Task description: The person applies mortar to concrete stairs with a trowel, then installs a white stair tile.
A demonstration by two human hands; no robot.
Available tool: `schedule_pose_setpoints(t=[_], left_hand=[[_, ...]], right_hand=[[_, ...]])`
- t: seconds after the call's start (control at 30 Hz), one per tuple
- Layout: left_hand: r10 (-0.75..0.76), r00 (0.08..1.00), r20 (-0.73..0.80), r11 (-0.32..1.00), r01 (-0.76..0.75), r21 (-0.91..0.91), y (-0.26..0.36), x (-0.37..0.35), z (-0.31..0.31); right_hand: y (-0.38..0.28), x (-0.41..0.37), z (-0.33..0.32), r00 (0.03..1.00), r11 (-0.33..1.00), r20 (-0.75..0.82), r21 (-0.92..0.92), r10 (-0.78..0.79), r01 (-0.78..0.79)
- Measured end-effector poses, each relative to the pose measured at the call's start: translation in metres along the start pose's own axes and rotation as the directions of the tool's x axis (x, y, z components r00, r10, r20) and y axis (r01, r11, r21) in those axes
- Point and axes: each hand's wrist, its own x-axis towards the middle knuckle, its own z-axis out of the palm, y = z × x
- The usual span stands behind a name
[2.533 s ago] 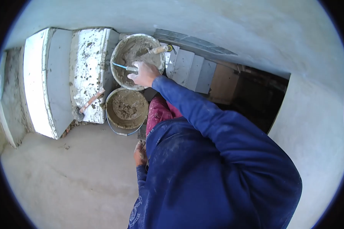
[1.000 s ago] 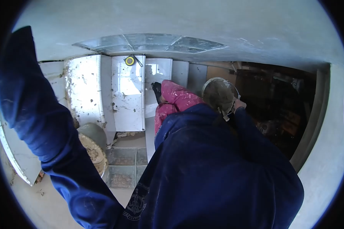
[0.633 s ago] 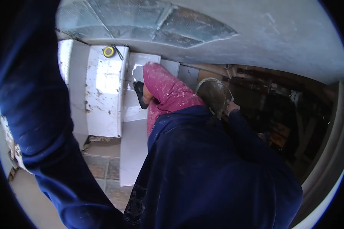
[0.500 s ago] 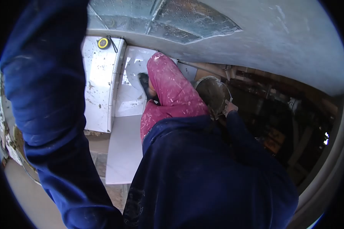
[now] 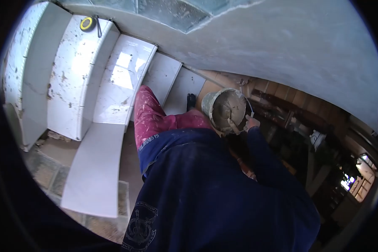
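Note:
My right hand [image 5: 252, 122] is closed around the wire handle of a bucket [image 5: 210, 103], which hangs beside my right leg. The bucket's rim is crusted in grey, and grey residue coats its inside. A stick-like tool [image 5: 233, 125] leans in it, its lower end hard to make out. Out of view is my left hand; only a dark, shadowed sleeve shows along the lower left edge. My splattered pink trousers [image 5: 155, 115] and one dark shoe [image 5: 191, 101] are over the white steps.
White tiled steps [image 5: 105, 84] with grey-brown splatter run across the left. A yellow-and-black tape measure [image 5: 87, 24] lies on one. A long white panel [image 5: 94, 168] extends below them. A grey plastered wall [image 5: 281, 50] borders the right, with glass panes [image 5: 172, 14] above. Dark clutter fills the lower right.
My left arm has dropped out of the left side of the view, uncovering more steps. My legs and the bucket have shifted down the stairs, and the bucket's inside shows more clearly.

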Motion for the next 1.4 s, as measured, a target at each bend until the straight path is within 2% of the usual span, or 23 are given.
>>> schedule_pose_setpoints(t=[0.1, 0.13, 0.2, 0.23, 0.37, 0.4, 0.5, 0.57, 0.63, 0.67, 0.73, 0.8, 0.87, 0.9, 0.97, 1.07, 1.1, 1.13, 1.2, 1.23, 1.33, 1.37, 1.4], left_hand=[[-0.030, 1.000, -0.007, 0.997, 0.029, -0.069, 0.038, -0.054, 0.048], [-0.043, 0.999, -0.014, 0.995, 0.042, -0.086, 0.051, -0.072, 0.063], [-0.064, 0.998, -0.018, 0.990, 0.061, -0.128, 0.077, -0.108, 0.096], [-0.071, 0.997, -0.018, 0.986, 0.068, -0.150, 0.090, -0.127, 0.112], [-0.137, 0.991, -0.006, 0.964, 0.132, -0.232, 0.127, -0.202, 0.167], [-0.166, 0.986, -0.017, 0.950, 0.156, -0.272, 0.134, -0.226, 0.178], [-0.304, 0.952, -0.038, 0.826, 0.244, -0.508, 0.154, -0.328, 0.214], [-0.360, 0.930, 0.077, 0.659, 0.312, -0.684, 0.178, -0.414, 0.239], [-0.291, 0.907, 0.305, 0.553, 0.419, -0.720, 0.232, -0.487, 0.240], [-0.254, 0.863, 0.436, 0.546, 0.500, -0.672, 0.287, -0.509, 0.229], [-0.123, 0.748, 0.652, 0.630, 0.566, -0.532, 0.296, -0.543, 0.247], [-0.072, 0.601, 0.796, 0.706, 0.594, -0.384, 0.300, -0.563, 0.266], [-0.089, 0.520, 0.850, 0.742, 0.604, -0.291, 0.326, -0.573, 0.275], [-0.055, 0.488, 0.871, 0.780, 0.565, -0.268, 0.333, -0.578, 0.278], [-0.005, 0.446, 0.895, 0.820, 0.515, -0.252, 0.347, -0.585, 0.280], [0.013, 0.317, 0.948, 0.855, 0.488, -0.175, 0.370, -0.584, 0.267], [0.021, 0.304, 0.952, 0.862, 0.477, -0.172, 0.366, -0.586, 0.270], [0.007, 0.308, 0.951, 0.868, 0.471, -0.159, 0.366, -0.586, 0.271], [-0.035, 0.306, 0.951, 0.875, 0.470, -0.119, 0.364, -0.589, 0.268], [-0.057, 0.289, 0.956, 0.862, 0.497, -0.098, 0.364, -0.589, 0.267], [-0.139, 0.256, 0.957, 0.846, 0.532, -0.019, 0.360, -0.595, 0.267], [-0.154, 0.287, 0.946, 0.802, 0.595, -0.050, 0.365, -0.600, 0.268], [-0.148, 0.270, 0.951, 0.795, 0.605, -0.047, 0.369, -0.602, 0.268]], right_hand=[[0.020, 0.054, 0.004, 1.000, 1.000, 0.013, -0.016, -0.017, 0.017], [0.033, 0.092, 0.004, 0.999, 0.999, 0.038, 0.029, 0.015, -0.016], [0.052, 0.141, 0.016, 0.998, 0.999, 0.046, -0.034, 0.034, -0.033], [0.062, 0.162, 0.017, 0.981, 0.999, 0.186, 0.000, 0.051, -0.052], [0.140, 0.272, 0.062, 0.977, 0.995, 0.213, 0.093, 0.015, -0.036], [0.158, 0.305, 0.074, 0.974, 0.994, 0.227, 0.104, -0.005, -0.019], [0.168, 0.317, 0.087, 0.944, 0.994, 0.325, 0.066, 0.056, -0.082], [0.191, 0.351, 0.095, 0.933, 0.995, 0.348, 0.019, 0.086, -0.099], [0.215, 0.382, 0.103, 0.933, 0.997, 0.351, -0.009, 0.078, -0.080], [0.226, 0.394, 0.109, 0.938, 0.999, 0.341, -0.012, 0.054, -0.053], [0.253, 0.433, 0.125, 0.954, 1.000, 0.301, -0.019, 0.012, -0.006], [0.307, 0.484, 0.145, 0.973, 0.999, 0.231, -0.031, -0.023, 0.031], [0.325, 0.512, 0.149, 0.913, 0.939, 0.373, -0.224, -0.164, 0.260], [0.274, 0.484, 0.134, 0.899, 0.906, 0.310, -0.188, -0.311, 0.379], [0.135, 0.389, 0.090, 0.798, 0.777, 0.159, -0.183, -0.581, 0.602], [-0.001, 0.395, 0.081, 0.568, 0.569, -0.070, -0.003, -0.820, 0.822], [-0.028, 0.422, 0.091, 0.476, 0.487, -0.138, -0.068, -0.869, 0.871], [-0.052, 0.430, 0.097, 0.517, 0.506, -0.096, 0.116, -0.851, 0.854], [-0.097, 0.471, 0.119, 0.569, 0.569, 0.034, 0.118, -0.822, 0.814], [-0.104, 0.501, 0.129, 0.596, 0.593, 0.104, -0.064, -0.796, 0.803], [-0.144, 0.462, 0.106, 0.530, 0.503, 0.259, -0.168, -0.808, 0.848], [-0.133, 0.489, 0.111, 0.473, 0.609, 0.447, 0.230, -0.759, 0.759], [-0.115, 0.489, 0.111, 0.501, 0.564, 0.310, 0.159, -0.808, 0.810]])
